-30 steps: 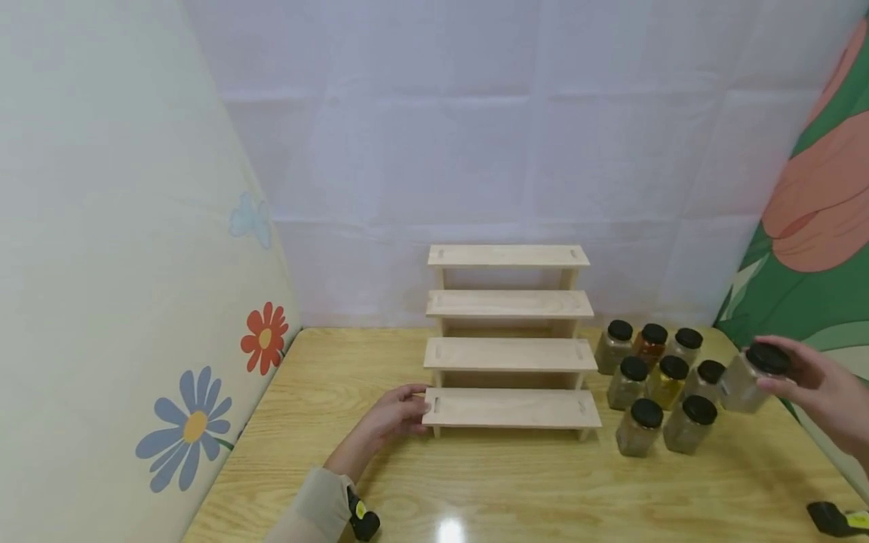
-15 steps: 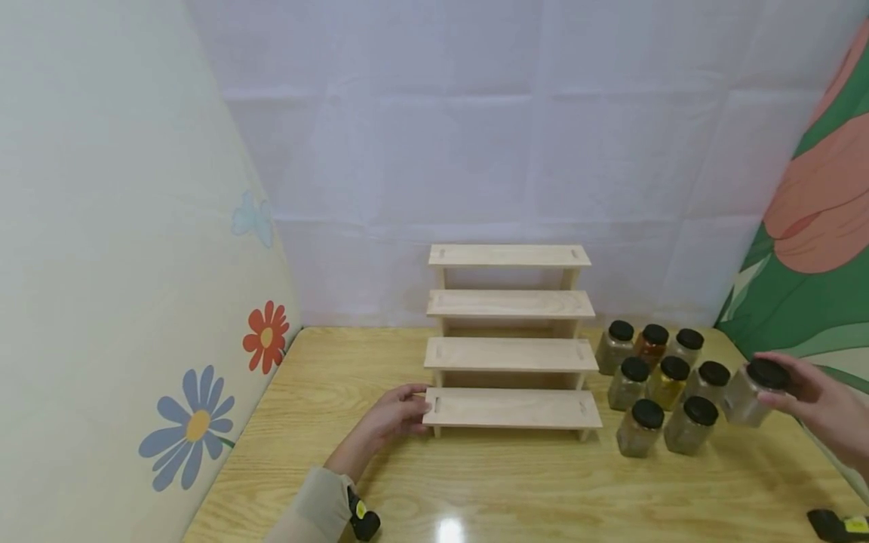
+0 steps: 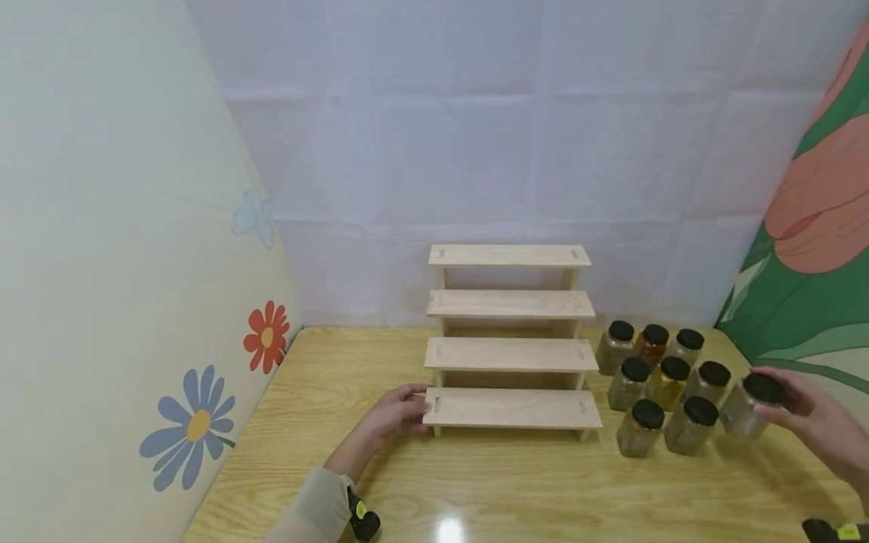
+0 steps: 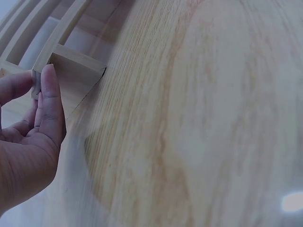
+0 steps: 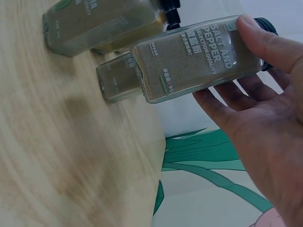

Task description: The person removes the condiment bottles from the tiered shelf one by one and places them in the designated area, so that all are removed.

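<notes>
My right hand [image 3: 815,422] grips a clear glass spice jar [image 3: 744,411] with a black lid, fingers and thumb near the top. Its label reads "Salt and Pepper" in the right wrist view, where the jar [image 5: 189,59] is full of brownish powder and held off the table. On the other side, my left hand [image 3: 390,415] pinches the left end of the lowest board of a stepped wooden rack [image 3: 509,409]. In the left wrist view, thumb and fingers of the left hand [image 4: 35,127] close on that board's end [image 4: 36,84].
Several more black-lidded jars stand in rows right of the rack, including a yellow one [image 3: 668,385] and a red one [image 3: 652,345]. The wood-grain table [image 3: 516,490] meets a white cloth backdrop [image 3: 407,151] behind and printed panels at both sides.
My right hand has lowered the jar toward the table, beside the front jars. The left hand stays at the rack's lowest board.
</notes>
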The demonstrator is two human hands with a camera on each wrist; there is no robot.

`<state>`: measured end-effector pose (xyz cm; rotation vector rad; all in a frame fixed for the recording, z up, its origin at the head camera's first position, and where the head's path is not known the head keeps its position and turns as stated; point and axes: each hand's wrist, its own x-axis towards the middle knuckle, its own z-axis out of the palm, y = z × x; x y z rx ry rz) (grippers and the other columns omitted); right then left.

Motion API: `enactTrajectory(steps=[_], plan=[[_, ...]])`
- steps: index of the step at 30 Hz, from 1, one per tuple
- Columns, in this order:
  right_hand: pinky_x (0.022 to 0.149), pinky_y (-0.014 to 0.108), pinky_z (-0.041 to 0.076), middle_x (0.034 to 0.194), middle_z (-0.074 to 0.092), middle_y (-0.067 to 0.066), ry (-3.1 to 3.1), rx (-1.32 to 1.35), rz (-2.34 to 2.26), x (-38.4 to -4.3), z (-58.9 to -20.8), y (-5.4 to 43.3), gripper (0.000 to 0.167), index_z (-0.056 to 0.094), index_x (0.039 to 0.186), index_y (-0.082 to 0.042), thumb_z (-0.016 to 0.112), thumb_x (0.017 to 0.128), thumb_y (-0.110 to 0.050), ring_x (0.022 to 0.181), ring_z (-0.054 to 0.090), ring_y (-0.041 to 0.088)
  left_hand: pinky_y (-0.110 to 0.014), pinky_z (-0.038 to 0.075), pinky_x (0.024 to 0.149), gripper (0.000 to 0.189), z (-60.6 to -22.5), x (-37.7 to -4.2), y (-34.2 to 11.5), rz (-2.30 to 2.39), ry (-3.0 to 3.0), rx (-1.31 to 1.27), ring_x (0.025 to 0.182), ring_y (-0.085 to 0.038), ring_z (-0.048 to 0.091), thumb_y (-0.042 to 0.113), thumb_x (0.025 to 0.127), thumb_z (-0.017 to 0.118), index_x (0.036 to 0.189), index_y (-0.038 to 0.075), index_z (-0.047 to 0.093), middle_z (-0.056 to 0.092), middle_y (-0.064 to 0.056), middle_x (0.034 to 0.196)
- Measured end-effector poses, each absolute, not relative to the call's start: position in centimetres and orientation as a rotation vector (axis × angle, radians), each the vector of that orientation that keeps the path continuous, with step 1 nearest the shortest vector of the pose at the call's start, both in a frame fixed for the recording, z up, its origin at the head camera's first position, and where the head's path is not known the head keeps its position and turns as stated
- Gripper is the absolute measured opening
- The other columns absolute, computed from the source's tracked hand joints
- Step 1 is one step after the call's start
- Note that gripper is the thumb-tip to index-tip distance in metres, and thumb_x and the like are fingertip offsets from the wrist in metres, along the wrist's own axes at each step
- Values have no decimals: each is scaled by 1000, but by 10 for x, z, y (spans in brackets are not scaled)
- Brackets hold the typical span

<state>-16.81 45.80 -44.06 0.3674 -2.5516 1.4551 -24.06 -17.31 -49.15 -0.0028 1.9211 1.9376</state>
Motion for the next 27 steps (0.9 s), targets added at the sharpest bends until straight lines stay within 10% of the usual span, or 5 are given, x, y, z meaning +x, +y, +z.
enactTrajectory(steps=[27], plan=[[73, 10, 49, 122, 46, -37, -2618, 337, 1475, -165, -469, 456, 55, 44, 150, -15, 59, 99, 2, 104, 51, -18, -28, 60, 71, 56, -494, -242, -172, 1927, 1945, -1, 86, -18, 67, 6, 98, 61, 147, -9, 40, 61, -13, 110]])
